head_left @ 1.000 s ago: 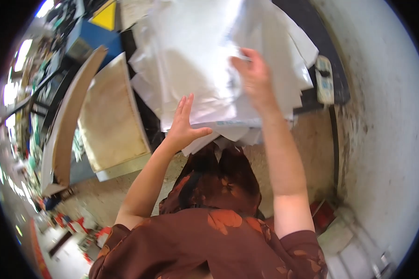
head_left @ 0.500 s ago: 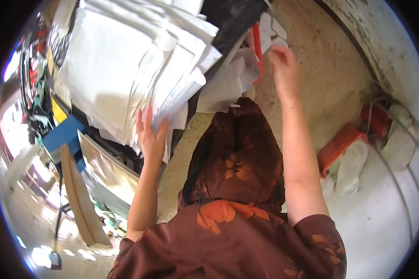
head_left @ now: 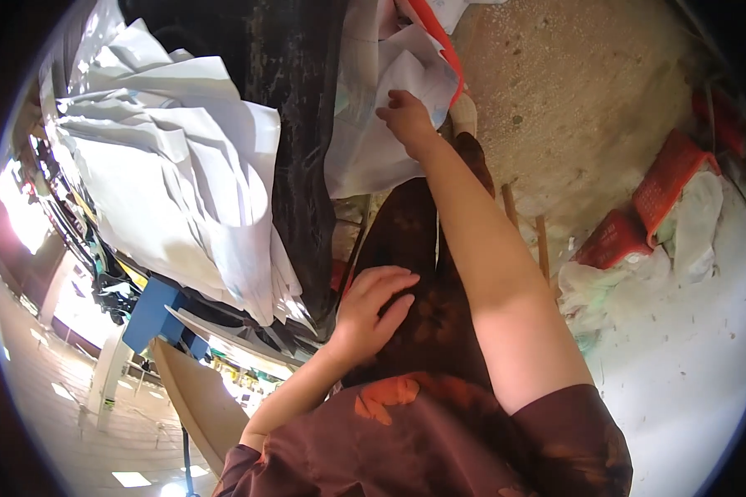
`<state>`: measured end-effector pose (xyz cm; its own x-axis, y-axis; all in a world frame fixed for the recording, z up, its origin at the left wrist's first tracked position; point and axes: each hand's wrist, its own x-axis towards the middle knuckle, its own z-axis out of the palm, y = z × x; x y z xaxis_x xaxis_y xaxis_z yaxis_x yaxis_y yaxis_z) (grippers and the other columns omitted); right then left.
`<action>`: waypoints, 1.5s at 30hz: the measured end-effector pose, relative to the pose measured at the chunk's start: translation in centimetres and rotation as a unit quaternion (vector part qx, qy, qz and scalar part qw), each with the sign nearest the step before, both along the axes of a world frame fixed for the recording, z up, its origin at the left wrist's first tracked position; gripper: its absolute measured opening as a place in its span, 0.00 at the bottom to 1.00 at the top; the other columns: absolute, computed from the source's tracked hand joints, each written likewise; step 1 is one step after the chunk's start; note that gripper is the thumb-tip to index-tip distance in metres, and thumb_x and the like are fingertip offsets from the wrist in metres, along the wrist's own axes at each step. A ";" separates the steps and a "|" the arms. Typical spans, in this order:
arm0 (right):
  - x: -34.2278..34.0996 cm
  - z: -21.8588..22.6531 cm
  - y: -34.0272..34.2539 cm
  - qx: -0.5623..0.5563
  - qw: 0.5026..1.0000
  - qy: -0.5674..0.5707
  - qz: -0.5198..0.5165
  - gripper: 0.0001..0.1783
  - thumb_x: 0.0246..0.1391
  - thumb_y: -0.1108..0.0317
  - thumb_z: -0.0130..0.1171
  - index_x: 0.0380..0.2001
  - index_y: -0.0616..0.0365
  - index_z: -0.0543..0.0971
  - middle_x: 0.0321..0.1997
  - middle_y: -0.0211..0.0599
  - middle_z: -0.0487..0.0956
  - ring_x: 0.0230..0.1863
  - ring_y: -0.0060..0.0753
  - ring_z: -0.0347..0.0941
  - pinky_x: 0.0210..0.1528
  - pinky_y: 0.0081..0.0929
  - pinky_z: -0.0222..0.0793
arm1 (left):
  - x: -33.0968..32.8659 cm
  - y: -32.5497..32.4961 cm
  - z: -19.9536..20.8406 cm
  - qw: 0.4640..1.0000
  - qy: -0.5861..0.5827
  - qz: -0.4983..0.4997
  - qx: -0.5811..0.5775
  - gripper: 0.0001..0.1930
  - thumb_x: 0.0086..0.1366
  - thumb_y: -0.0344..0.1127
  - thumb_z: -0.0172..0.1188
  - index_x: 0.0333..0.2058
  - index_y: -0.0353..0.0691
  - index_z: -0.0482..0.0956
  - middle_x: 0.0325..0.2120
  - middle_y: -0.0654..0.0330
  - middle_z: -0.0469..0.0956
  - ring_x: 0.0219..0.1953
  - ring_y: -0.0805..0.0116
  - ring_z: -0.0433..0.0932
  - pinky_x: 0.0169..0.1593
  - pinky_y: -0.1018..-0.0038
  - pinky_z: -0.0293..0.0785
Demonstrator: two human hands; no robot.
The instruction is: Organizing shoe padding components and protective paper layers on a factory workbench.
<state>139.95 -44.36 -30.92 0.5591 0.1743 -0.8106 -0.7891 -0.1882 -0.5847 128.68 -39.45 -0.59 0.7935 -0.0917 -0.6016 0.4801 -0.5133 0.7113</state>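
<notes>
Rough speckled concrete floor (head_left: 588,108) fills the upper right of the frame, red plastic crates (head_left: 646,207) stand at the right edge, and bright daylight enters over a blue box (head_left: 151,315) at lower left.

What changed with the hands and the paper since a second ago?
The left hand let go of the white sheet pile and dropped to the brown clothing. The right hand moved right onto separate white sheets. The pile stays on the dark surface.

Dark worktop (head_left: 302,141) with paper on it

We see a loose heap of white sheets (head_left: 170,174) lying across it at left, and more white sheets (head_left: 373,124) draped over its right edge.
</notes>
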 end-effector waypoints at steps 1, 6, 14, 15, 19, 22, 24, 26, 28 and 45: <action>-0.1 -0.4 1.3 -0.037 0.999 -0.027 -0.008 0.27 0.47 0.69 0.66 0.52 0.64 0.73 0.48 0.43 0.77 0.42 0.36 0.76 0.43 0.33 0.74 | 0.0 0.0 -0.7 0.998 0.062 0.030 -0.009 0.14 0.58 0.27 0.62 0.45 0.39 0.79 0.41 0.56 0.77 0.46 0.59 0.76 0.50 0.72 0.72; 1.2 -0.2 4.3 -0.084 0.996 -0.027 -0.021 0.27 0.47 0.65 0.64 0.51 0.63 0.74 0.45 0.48 0.79 0.43 0.45 0.77 0.46 0.39 0.72 | -3.1 1.0 -4.7 0.955 0.217 0.191 -0.070 0.15 0.62 0.28 0.60 0.48 0.39 0.77 0.43 0.58 0.76 0.47 0.67 0.75 0.51 0.73 0.71; 3.3 2.2 -5.8 -0.071 0.992 -0.095 0.034 0.17 0.51 0.63 0.54 0.42 0.59 0.78 0.35 0.39 0.81 0.37 0.35 0.76 0.39 0.34 0.69 | -2.9 1.9 -8.3 0.876 0.279 0.381 -0.098 0.27 0.64 0.31 0.60 0.61 0.42 0.64 0.56 0.57 0.67 0.59 0.67 0.66 0.63 0.71 0.59; 3.0 2.5 -7.9 -0.044 0.998 -0.038 -0.005 0.17 0.53 0.63 0.53 0.44 0.58 0.78 0.37 0.36 0.81 0.38 0.32 0.76 0.39 0.33 0.69 | -2.9 2.2 -8.9 0.850 0.284 0.434 -0.095 0.31 0.64 0.34 0.60 0.63 0.43 0.59 0.59 0.56 0.63 0.61 0.65 0.63 0.65 0.68 0.56; 0.8 5.4 -13.0 -0.002 0.989 0.030 -0.146 0.18 0.57 0.67 0.51 0.50 0.64 0.74 0.45 0.38 0.79 0.43 0.33 0.75 0.47 0.32 0.70 | -2.0 3.3 -11.8 0.790 0.308 0.521 -0.097 0.42 0.61 0.42 0.63 0.68 0.47 0.48 0.64 0.55 0.55 0.67 0.62 0.53 0.67 0.57 0.49; -0.4 4.5 -15.8 -0.018 0.976 0.064 -0.207 0.19 0.59 0.71 0.50 0.53 0.63 0.71 0.48 0.38 0.78 0.45 0.31 0.75 0.48 0.30 0.70 | -1.1 3.0 -13.8 0.766 0.308 0.556 -0.096 0.46 0.59 0.45 0.65 0.68 0.49 0.45 0.66 0.56 0.53 0.68 0.61 0.50 0.67 0.56 0.47; -1.2 3.5 -17.2 -0.007 0.972 0.071 -0.225 0.19 0.60 0.72 0.49 0.54 0.63 0.71 0.48 0.39 0.78 0.46 0.31 0.75 0.49 0.29 0.71 | -0.3 2.9 -14.7 0.756 0.313 0.568 -0.091 0.48 0.58 0.46 0.66 0.69 0.49 0.42 0.66 0.56 0.52 0.69 0.61 0.50 0.67 0.56 0.46; -1.9 2.8 -18.3 0.065 0.955 0.099 -0.271 0.17 0.61 0.72 0.50 0.52 0.62 0.72 0.48 0.39 0.78 0.46 0.32 0.75 0.49 0.29 0.72 | 0.3 3.0 -15.7 0.772 0.270 0.569 -0.084 0.47 0.58 0.46 0.66 0.68 0.48 0.44 0.65 0.58 0.54 0.67 0.61 0.53 0.66 0.57 0.49; -1.7 2.8 -19.0 0.057 0.951 0.137 -0.272 0.16 0.61 0.71 0.50 0.52 0.62 0.72 0.48 0.39 0.78 0.46 0.32 0.75 0.48 0.30 0.72 | 0.9 3.4 -17.0 0.779 0.242 0.577 -0.051 0.47 0.58 0.45 0.66 0.68 0.47 0.45 0.65 0.57 0.55 0.66 0.60 0.55 0.65 0.57 0.52; -0.1 5.9 -19.1 -0.297 0.926 -0.203 0.113 0.32 0.52 0.63 0.65 0.59 0.60 0.68 0.54 0.51 0.72 0.55 0.45 0.70 0.55 0.39 0.67 | 2.5 3.2 -17.3 0.719 0.189 0.641 -0.192 0.31 0.68 0.49 0.55 0.63 0.40 0.60 0.62 0.58 0.65 0.63 0.61 0.63 0.65 0.64 0.58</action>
